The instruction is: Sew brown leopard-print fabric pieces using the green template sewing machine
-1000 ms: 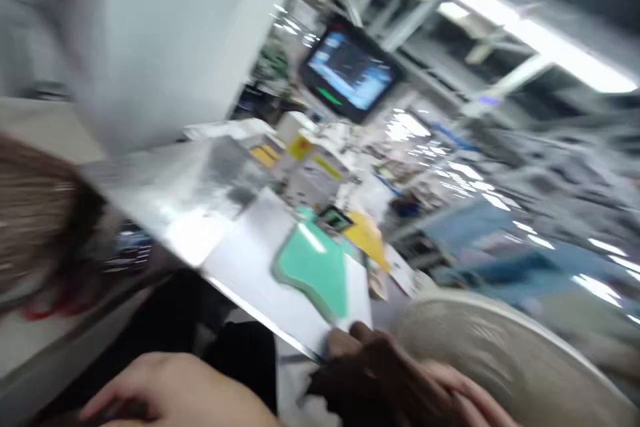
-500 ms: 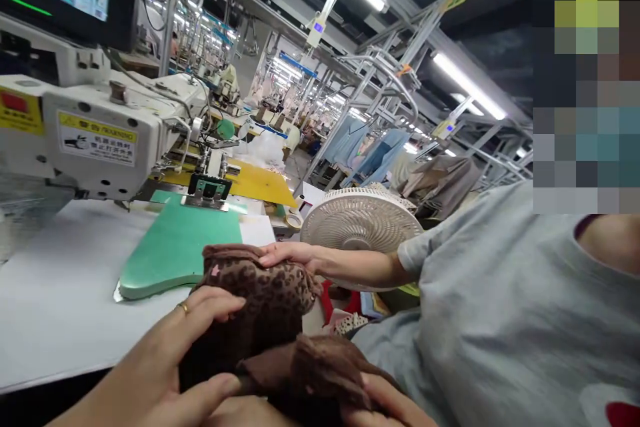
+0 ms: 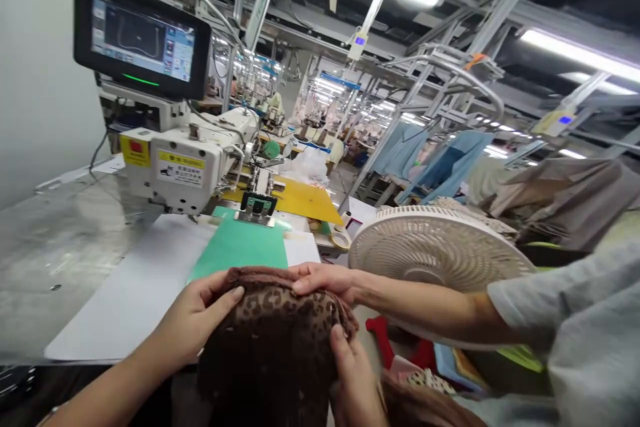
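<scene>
A dark brown leopard-print fabric piece [image 3: 273,310] hangs at the lower middle, its folded upper edge held up. At its upper left corner my left hand [image 3: 200,313] pinches that edge between thumb and fingers. My right hand [image 3: 355,367] grips the fabric's right side, thumb in front; the other fingers are mostly hidden. Between my hands, a co-worker's hand [image 3: 325,280] reaches in from the right and also holds the top edge. Just beyond the fabric lies a flat green template [image 3: 245,247] under the sewing machine's clamp [image 3: 257,203].
A white sewing machine head [image 3: 180,170] with a screen [image 3: 143,37] stands at the left. White sheet [image 3: 125,300] covers part of the metal table [image 3: 60,233]. A large fan [image 3: 435,250] stands behind the co-worker's forearm. Folded coloured cloths [image 3: 455,363] lie below it.
My left hand has closed on the fabric's top left corner. My right hand has come up to its right side, and the upper edge is spread wider. The view has turned left.
</scene>
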Demonstrator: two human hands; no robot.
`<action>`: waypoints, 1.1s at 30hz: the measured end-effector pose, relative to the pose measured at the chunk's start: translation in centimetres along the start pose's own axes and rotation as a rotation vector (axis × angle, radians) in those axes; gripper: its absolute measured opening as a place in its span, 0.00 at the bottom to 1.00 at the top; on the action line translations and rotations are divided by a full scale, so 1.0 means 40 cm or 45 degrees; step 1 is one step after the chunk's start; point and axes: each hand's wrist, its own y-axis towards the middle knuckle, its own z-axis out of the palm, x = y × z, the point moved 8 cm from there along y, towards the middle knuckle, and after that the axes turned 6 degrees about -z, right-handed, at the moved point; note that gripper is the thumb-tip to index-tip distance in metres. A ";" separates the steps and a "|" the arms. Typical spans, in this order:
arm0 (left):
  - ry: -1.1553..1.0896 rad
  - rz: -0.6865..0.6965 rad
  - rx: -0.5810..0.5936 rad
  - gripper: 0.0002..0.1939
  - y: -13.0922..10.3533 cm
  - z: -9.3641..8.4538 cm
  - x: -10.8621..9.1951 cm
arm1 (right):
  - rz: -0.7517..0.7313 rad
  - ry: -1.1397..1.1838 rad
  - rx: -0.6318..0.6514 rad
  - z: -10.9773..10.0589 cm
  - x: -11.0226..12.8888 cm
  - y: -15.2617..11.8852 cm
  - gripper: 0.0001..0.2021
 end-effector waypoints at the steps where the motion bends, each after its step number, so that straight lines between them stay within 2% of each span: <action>1: 0.040 0.005 -0.052 0.23 -0.030 -0.035 -0.003 | -0.020 0.024 0.041 0.028 0.013 0.027 0.27; 4: 0.179 -0.026 -0.236 0.18 -0.156 -0.198 -0.004 | -0.087 0.142 0.220 0.169 0.071 0.105 0.26; 8: -0.022 -0.178 -0.486 0.17 -0.332 -0.461 0.011 | -0.166 0.370 0.527 0.423 0.189 0.163 0.25; 10: 0.014 -0.195 -0.582 0.18 -0.371 -0.571 0.011 | -0.171 0.459 0.673 0.529 0.236 0.157 0.25; 13: 0.257 -0.194 -0.643 0.20 -0.351 -0.688 0.017 | -0.150 0.494 0.822 0.638 0.268 0.127 0.24; 16: 0.315 -0.217 -0.681 0.22 -0.314 -0.755 0.039 | -0.114 0.475 0.942 0.708 0.273 0.097 0.23; 20: 0.350 -0.216 -0.684 0.24 -0.323 -0.797 0.038 | -0.042 0.425 1.109 0.775 0.273 0.084 0.23; 23: 0.402 -0.235 -0.675 0.25 -0.326 -0.827 0.041 | -0.022 0.310 1.190 0.822 0.261 0.101 0.19; 25: 0.471 -0.252 -0.680 0.24 -0.305 -0.851 0.057 | -0.059 0.154 1.131 0.848 0.245 0.133 0.17; 29: 0.677 -0.228 -0.719 0.21 -0.235 -0.893 0.092 | -0.273 -0.213 0.817 0.858 0.243 0.197 0.15; 31: 0.807 -0.204 -0.794 0.22 -0.215 -0.908 0.095 | -0.415 -0.333 0.689 0.847 0.266 0.192 0.20; 33: 0.962 -0.181 -0.940 0.24 -0.223 -0.916 0.085 | -0.555 -0.396 0.591 0.833 0.293 0.163 0.24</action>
